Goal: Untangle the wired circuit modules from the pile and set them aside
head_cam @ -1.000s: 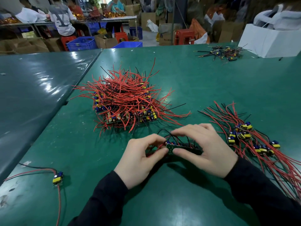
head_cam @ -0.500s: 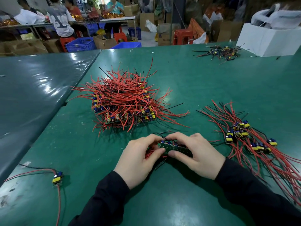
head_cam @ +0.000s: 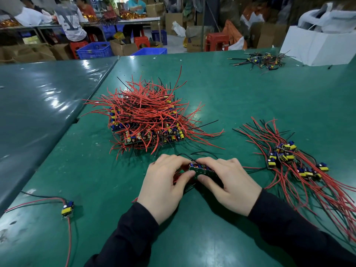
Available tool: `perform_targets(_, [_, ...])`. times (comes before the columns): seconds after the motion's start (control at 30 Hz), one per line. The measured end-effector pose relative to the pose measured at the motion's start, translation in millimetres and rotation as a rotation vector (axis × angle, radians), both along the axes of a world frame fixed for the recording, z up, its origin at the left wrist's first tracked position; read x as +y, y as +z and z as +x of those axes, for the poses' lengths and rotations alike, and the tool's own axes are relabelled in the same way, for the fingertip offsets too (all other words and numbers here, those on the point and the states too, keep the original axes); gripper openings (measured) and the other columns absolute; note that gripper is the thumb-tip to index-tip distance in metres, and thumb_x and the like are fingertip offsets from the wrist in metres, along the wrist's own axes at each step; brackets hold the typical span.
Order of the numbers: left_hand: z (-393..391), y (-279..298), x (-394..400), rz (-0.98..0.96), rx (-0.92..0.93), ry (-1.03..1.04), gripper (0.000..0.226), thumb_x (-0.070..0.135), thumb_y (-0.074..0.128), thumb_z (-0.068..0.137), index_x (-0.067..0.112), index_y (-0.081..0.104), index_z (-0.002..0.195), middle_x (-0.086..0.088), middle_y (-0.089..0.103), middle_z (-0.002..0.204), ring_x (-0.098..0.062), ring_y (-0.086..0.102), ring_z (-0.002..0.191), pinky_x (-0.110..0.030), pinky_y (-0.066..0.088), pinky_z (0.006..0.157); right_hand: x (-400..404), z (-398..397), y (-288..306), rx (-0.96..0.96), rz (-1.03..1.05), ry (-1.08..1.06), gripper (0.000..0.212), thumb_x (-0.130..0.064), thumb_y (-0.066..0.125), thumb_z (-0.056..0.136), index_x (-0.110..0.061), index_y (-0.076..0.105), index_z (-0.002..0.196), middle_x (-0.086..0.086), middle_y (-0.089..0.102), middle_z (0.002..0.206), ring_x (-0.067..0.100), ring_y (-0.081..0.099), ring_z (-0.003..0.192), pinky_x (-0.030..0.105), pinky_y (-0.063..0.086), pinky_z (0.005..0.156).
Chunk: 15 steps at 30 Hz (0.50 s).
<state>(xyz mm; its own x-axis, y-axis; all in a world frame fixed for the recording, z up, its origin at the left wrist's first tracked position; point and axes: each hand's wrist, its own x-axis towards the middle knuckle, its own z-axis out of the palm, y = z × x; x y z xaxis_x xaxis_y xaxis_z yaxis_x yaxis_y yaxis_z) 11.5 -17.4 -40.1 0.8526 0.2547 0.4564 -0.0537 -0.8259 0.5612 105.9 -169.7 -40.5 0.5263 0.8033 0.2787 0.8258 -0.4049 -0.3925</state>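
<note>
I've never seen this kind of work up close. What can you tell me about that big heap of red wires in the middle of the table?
The big heap is a tangled mound of thin red wires with a few black ones, ends sticking out all round. Under the wires lie small green circuit boards carrying yellow and blue parts, seemingly stacked in rows. It rests on the green table, just beyond the left hand and right hand; neither touches it.

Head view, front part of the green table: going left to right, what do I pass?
Lone module → left hand → held board → right hand → sorted modules. The big pile sits farther back, so it is left out.
</note>
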Motion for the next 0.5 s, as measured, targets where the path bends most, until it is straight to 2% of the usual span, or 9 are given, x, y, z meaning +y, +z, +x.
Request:
perform_targets(0.3, [0.2,-0.2,-5.4,0.053,0.057,0.037,0.02,0.031,0.053,0.086,0.017,0.064,0.095,0.005,0.064,0.09,-0.02,0.057,0.092,-0.045,0.047,0.079,-0.2,0.2,-0.7,0.001,-0.02,0.0,0.04,-0.045,0.043,0.088,-0.025,0.055,0.12,-0.011,0.065,0.105,0.014,0.056,0.096,0.033,0.031,0.085])
perform_targets(0.5, [-1.7,1.1,-5.2,-0.025,0.09,-0.004,0.022,0.029,0.056,0.083,0.018,0.065,0.101,0.002,0.065,0.085,-0.02,0.061,0.084,-0.04,0.047,0.079,0.7,0.0,-3.6,0.007,-0.015,-0.043,0.029,-0.038,0.047,0.093,-0.026,0.054,0.119,-0.013,0.064,0.108,0.011,0.054,0.1,0.029,0.027,0.083])
